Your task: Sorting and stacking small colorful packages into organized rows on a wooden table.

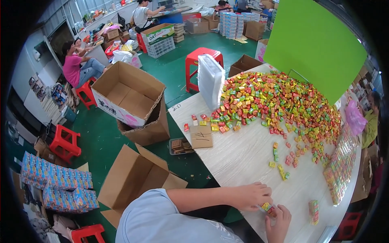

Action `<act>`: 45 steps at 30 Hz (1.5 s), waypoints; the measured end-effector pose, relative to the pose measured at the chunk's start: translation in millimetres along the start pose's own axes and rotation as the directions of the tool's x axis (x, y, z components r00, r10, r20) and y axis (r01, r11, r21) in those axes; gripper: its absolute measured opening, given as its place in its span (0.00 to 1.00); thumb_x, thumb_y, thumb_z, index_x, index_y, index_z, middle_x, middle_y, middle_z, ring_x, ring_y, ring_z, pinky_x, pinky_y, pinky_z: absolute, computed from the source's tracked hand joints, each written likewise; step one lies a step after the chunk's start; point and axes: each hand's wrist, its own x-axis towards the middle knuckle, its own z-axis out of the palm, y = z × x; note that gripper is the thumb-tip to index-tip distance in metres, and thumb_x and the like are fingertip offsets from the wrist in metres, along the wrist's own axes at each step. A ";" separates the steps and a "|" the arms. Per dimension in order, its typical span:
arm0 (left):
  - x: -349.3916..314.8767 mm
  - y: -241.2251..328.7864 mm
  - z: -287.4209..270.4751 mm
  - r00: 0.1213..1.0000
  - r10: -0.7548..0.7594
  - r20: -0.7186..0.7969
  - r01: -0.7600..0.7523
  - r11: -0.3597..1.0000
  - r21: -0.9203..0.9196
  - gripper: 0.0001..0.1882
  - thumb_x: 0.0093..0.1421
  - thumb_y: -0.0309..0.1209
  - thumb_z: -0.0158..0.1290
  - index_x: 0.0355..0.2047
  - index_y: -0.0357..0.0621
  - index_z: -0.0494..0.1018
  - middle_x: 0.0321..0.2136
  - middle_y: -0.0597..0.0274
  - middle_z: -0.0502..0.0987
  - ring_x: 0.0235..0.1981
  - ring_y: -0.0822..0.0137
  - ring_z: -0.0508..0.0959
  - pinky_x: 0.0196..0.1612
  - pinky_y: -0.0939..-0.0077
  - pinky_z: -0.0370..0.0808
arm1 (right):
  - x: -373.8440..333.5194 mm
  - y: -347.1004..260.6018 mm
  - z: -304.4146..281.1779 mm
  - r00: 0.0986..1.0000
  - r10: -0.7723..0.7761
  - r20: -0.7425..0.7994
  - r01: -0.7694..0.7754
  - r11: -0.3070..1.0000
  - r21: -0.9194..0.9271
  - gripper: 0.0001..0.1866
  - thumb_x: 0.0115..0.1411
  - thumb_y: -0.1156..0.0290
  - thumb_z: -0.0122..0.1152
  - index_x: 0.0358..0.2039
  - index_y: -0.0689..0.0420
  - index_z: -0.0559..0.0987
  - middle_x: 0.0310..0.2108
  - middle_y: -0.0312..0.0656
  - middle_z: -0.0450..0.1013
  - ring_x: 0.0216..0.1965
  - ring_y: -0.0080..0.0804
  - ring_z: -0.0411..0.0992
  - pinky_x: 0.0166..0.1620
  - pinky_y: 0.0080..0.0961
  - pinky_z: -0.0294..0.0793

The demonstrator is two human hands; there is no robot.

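At the table's near edge, a short row of small colourful wrapped cubes (267, 207), which look like sweets, lies between my hands. My left hand (253, 196) reaches in from the left, its fingers curled over the far side of the row. My right hand (278, 223) bends its fingers against the row's right end, the thumb nearer me. Part of the row is hidden by the fingers. Right of my hands stands a stacked block of the same cubes (314, 212). A few loose cubes (283, 174) lie beyond my hands.
A large heap of cubes (279, 105) covers the table's far side, below a green panel (312, 48). At right stand clear-wrapped stacked blocks (340, 170). A white plastic stack (210, 81) and a cardboard piece (201, 137) sit at left. Open cartons (127, 93) stand on the floor.
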 end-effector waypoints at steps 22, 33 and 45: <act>35.6 19.3 -9.7 0.986 -0.125 0.106 0.130 0.991 -0.040 0.23 0.49 0.22 0.71 0.46 0.46 0.81 0.47 0.57 0.76 0.47 0.55 0.78 0.48 0.64 0.79 | -25.4 33.5 -23.6 0.990 0.016 -0.141 0.008 0.985 0.172 0.13 0.55 0.69 0.75 0.40 0.55 0.82 0.51 0.39 0.78 0.50 0.39 0.77 0.55 0.37 0.76; 79.3 40.5 13.8 0.985 -0.076 0.157 0.065 0.995 0.079 0.24 0.49 0.27 0.71 0.49 0.47 0.80 0.51 0.56 0.77 0.48 0.53 0.79 0.53 0.59 0.76 | -53.4 58.6 -55.5 0.984 0.063 -0.164 -0.031 0.981 0.192 0.18 0.49 0.72 0.78 0.41 0.55 0.81 0.48 0.39 0.78 0.48 0.41 0.77 0.52 0.38 0.76; 81.7 65.1 20.4 0.985 0.003 0.173 -0.025 0.992 0.123 0.22 0.51 0.29 0.71 0.47 0.47 0.80 0.52 0.61 0.77 0.45 0.58 0.80 0.53 0.60 0.74 | -85.1 49.7 -65.7 0.974 0.148 -0.172 -0.122 0.981 0.153 0.20 0.47 0.71 0.79 0.40 0.54 0.80 0.48 0.39 0.77 0.48 0.44 0.75 0.52 0.38 0.75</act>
